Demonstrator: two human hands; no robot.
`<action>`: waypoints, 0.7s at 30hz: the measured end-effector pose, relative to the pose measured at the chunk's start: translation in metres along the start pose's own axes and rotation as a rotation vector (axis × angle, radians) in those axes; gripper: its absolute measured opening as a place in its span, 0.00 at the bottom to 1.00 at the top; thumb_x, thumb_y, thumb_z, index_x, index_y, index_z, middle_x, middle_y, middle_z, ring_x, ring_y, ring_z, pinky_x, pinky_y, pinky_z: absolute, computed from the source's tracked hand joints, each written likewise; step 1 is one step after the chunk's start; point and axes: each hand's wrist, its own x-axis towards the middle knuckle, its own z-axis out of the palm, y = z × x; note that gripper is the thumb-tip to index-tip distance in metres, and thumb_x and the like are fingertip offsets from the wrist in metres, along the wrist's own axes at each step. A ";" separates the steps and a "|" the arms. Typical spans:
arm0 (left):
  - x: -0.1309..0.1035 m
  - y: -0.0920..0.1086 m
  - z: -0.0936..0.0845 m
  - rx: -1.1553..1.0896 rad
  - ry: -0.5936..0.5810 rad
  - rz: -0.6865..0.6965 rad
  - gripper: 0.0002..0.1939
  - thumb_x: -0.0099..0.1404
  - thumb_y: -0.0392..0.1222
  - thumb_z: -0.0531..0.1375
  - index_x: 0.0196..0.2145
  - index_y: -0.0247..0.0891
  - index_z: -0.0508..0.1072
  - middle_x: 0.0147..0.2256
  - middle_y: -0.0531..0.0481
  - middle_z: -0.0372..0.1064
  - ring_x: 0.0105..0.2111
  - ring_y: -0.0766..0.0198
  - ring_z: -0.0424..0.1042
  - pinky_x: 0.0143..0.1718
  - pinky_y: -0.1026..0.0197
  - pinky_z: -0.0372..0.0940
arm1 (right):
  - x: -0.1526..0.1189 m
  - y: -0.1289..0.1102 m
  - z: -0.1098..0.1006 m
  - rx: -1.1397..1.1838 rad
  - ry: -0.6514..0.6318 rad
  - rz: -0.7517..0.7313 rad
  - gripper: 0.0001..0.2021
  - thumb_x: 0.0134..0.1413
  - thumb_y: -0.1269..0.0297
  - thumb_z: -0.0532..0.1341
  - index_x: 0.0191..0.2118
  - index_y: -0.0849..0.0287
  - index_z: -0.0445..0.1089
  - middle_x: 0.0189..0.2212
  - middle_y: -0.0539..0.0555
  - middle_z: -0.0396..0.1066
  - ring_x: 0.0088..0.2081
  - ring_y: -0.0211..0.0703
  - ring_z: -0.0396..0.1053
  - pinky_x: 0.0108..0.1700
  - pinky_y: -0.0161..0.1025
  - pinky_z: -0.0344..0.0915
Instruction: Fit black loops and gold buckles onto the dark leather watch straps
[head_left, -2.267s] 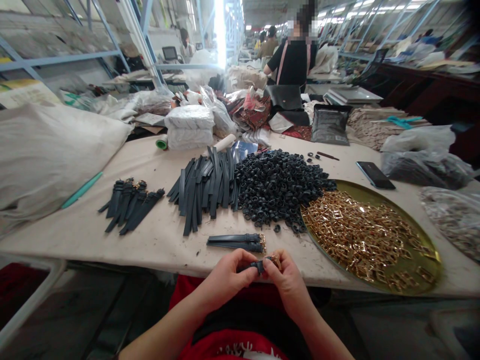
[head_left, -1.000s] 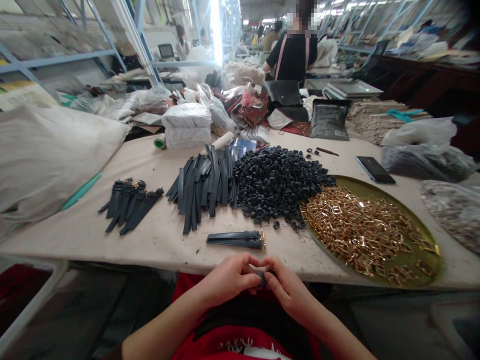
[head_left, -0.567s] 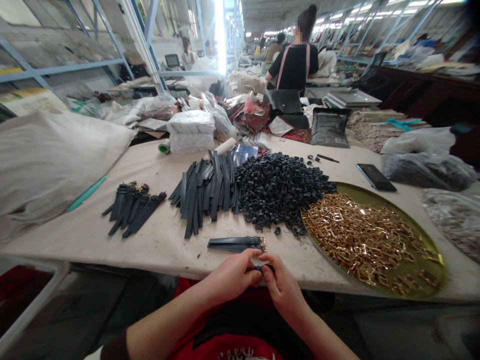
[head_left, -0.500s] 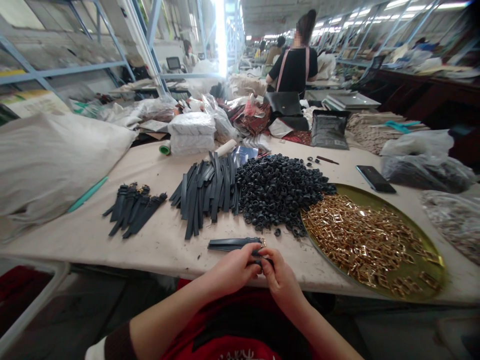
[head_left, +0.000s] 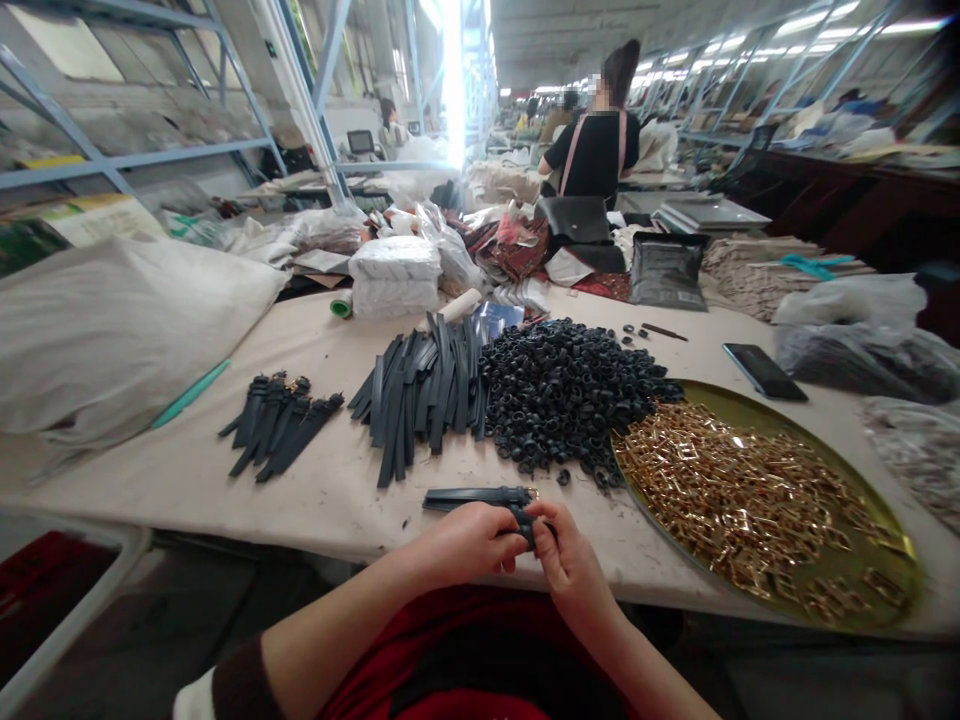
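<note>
My left hand (head_left: 476, 542) and my right hand (head_left: 568, 550) meet at the table's front edge, both closed on a dark leather strap (head_left: 526, 532). My fingers hide most of this strap. Just beyond them lie dark straps (head_left: 476, 495) with a gold buckle at their right end. Farther back is a pile of flat, loose dark straps (head_left: 420, 400). Beside it rises a heap of small dark loops (head_left: 570, 390). Many gold buckles (head_left: 727, 500) fill a round brass-coloured tray (head_left: 904, 600) to my right.
Buckled straps (head_left: 281, 425) are bunched at the left, near a large pale cloth (head_left: 135, 320). A phone (head_left: 765, 372) and a thin dark tool (head_left: 664, 331) lie back right. Wrapped bundles (head_left: 396, 278) line the far side. A person (head_left: 592, 155) is farther off.
My hands have shifted slightly and turned, so more of the dark strap shows between them. The whole view has moved a little; the piles look the same.
</note>
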 end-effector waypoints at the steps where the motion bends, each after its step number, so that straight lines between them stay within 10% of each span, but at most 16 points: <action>1: 0.000 0.000 0.001 0.024 0.007 0.009 0.14 0.60 0.41 0.49 0.24 0.36 0.71 0.22 0.52 0.70 0.22 0.67 0.66 0.24 0.67 0.56 | -0.001 0.001 0.001 0.003 0.012 0.002 0.10 0.57 0.59 0.46 0.41 0.56 0.59 0.32 0.53 0.68 0.32 0.41 0.66 0.34 0.37 0.60; 14: 0.002 -0.010 -0.005 0.406 0.137 0.056 0.13 0.61 0.47 0.52 0.31 0.39 0.72 0.29 0.48 0.71 0.29 0.61 0.69 0.28 0.65 0.57 | 0.012 -0.004 0.005 -0.248 -0.031 -0.018 0.14 0.59 0.58 0.42 0.42 0.57 0.60 0.33 0.56 0.70 0.33 0.46 0.68 0.34 0.42 0.61; 21: 0.011 -0.029 0.001 0.861 0.238 0.189 0.09 0.62 0.38 0.50 0.40 0.35 0.65 0.34 0.44 0.67 0.35 0.57 0.67 0.37 0.57 0.60 | 0.028 0.031 -0.002 -0.558 0.082 -0.199 0.17 0.58 0.57 0.44 0.41 0.61 0.65 0.39 0.61 0.68 0.41 0.50 0.65 0.43 0.48 0.62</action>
